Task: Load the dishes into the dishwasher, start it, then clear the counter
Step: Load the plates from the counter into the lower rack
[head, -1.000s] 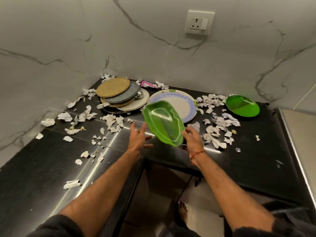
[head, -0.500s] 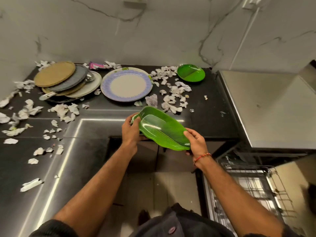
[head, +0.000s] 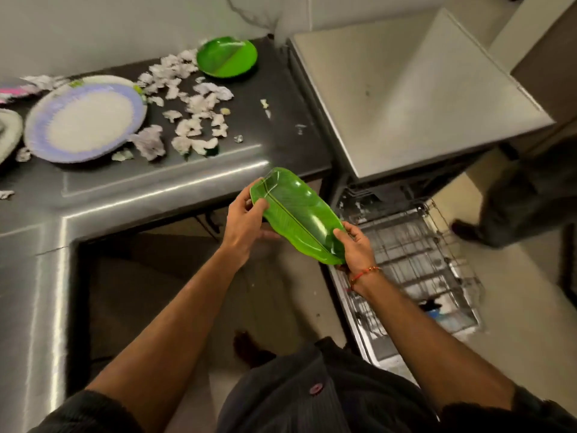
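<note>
Fingers [head: 254, 210] of left hand [head: 245, 223] and right hand [head: 354, 250] clamped on opposite ends of green leaf-shaped plate [head: 296, 214]. Held tilted in the air, just off the tabletop [head: 187, 179] edge, beside open dishwasher rack [head: 415, 260]. Purple-rimmed plate [head: 84, 120], round green plate [head: 226, 57] and paper scraps [head: 190, 126] farther back from the leaf plate.

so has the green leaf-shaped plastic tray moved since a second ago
Yes. The green leaf-shaped plastic tray, held by the left hand and right hand, has gone from over the dark counter rightward, off its edge, toward the open dishwasher rack.
</note>
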The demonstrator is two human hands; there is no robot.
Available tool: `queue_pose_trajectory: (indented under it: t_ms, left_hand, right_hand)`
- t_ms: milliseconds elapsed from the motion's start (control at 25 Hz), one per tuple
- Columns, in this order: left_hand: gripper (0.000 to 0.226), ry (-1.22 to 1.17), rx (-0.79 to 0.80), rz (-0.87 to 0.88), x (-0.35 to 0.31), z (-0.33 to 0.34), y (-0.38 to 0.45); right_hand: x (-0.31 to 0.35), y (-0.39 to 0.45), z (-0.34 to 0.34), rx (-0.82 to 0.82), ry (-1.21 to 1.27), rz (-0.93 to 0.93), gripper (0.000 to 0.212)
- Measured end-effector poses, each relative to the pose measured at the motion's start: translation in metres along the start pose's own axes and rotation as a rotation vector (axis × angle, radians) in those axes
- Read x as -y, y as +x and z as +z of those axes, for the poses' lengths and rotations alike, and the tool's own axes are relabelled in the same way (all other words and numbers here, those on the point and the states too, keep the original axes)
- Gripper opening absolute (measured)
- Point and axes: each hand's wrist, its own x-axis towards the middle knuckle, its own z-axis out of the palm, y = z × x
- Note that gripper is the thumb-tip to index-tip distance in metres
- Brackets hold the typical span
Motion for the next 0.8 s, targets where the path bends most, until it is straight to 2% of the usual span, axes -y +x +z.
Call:
queue_pose_trajectory:
  t_ms: [240, 360, 480, 600, 720, 800]
  left_hand:
    - [0.024, 0.189, 0.015, -0.171, 0.063, 0.125, -0.009]
    - [0.023, 0.223, 0.038, -0.304, 0.101, 0.166, -0.003]
    - [0.025, 0.238, 0.023, -0.435, 0.141, 0.197, 0.020]
    - [0.025, 0.312, 0.005, -0.523, 0.188, 0.225, 0.061]
    - [0.025, 0.408, 0.020, -0.574, 0.245, 0.250, 0.112]
    - [0.030, 0.438, 0.023, -0.567, 0.291, 0.264, 0.147]
  right_hand:
    - [-0.037, 0.023, -0.136, -0.040, 0.034, 0.162, 0.020]
    - [-0.057, 0.033, -0.183, -0.090, -0.011, 0.162, 0.028]
    - [-0.090, 0.052, -0.209, -0.031, -0.129, 0.133, 0.031]
    - [-0.128, 0.082, -0.220, 0.070, -0.338, 0.141, 0.051]
    - [-0.179, 0.128, -0.223, 0.055, -0.372, 0.222, 0.070]
    - [-0.214, 0.159, -0.224, 0.089, -0.368, 0.247, 0.064]
